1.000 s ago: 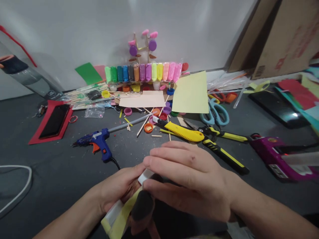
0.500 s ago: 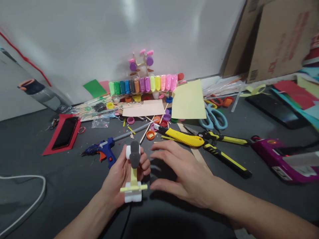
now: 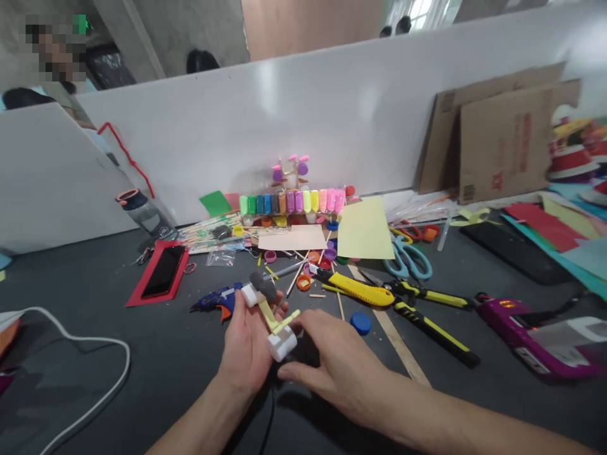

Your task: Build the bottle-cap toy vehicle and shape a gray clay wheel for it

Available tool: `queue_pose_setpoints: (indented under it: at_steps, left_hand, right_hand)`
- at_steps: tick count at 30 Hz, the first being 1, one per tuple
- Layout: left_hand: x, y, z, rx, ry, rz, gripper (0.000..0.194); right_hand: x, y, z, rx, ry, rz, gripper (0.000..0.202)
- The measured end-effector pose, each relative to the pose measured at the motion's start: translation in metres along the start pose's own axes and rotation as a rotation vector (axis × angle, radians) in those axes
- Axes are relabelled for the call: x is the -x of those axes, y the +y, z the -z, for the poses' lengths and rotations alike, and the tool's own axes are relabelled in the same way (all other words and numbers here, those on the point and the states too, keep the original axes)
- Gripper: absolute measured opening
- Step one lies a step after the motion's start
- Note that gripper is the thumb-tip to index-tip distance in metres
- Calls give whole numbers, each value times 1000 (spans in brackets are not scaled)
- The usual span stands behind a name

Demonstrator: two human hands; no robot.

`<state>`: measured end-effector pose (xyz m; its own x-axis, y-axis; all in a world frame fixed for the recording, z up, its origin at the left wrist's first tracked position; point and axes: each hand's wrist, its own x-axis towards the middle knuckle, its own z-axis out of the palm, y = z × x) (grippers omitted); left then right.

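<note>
A small handmade toy vehicle (image 3: 269,316) lies tilted in my left hand (image 3: 246,351), held against the palm by curled fingers. It has white round wheels, a pale yellow stick body with a crossbar, and a dark grey piece on top. My right hand (image 3: 346,366) comes in from the right, thumb and forefinger apart beside the white wheels and the crossbar's end. Whether its fingertips touch the toy, I cannot tell. Behind my left hand rests a blue hot glue gun (image 3: 215,299), partly hidden. A yellow utility knife (image 3: 363,289) is beyond my right hand.
A blue cap (image 3: 361,323) and wooden strip (image 3: 398,344) lie near my right hand. Further right are yellow-black handled cutters (image 3: 434,328), blue scissors (image 3: 412,259) and a purple device (image 3: 516,338). At left are a phone (image 3: 164,270), bottle (image 3: 147,215) and white cable (image 3: 121,379).
The view has tilted up, showing more beyond the white partition. The toy has turned in my left hand, its wheeled end now to the right. My right hand has come closer to it.
</note>
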<state>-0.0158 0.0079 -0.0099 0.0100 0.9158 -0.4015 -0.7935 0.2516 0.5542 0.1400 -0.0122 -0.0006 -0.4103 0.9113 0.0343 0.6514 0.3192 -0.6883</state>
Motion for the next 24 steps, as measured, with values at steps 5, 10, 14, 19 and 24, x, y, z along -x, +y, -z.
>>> queue_pose_setpoints:
  at_steps: [5, 10, 14, 19, 24]
  left_hand:
    - [-6, -1, 9, -79, -117, -161, 38]
    - [-18, 10, 21, -390, -287, -314, 25]
    - [-27, 23, 33, -847, -428, -239, 27]
    - [-48, 24, 49, -1240, -447, -256, 37]
    - [-59, 22, 57, -1444, -475, -268, 37]
  right_hand:
    - [-10, -3, -2, 31, 63, 54, 12]
    - [-20, 28, 29, 149, 100, 147, 20]
    - [-27, 60, 48, 306, 27, 264, 30]
    - [-33, 82, 42, 487, -34, 321, 34]
    - [-34, 87, 32, 608, -42, 335, 34]
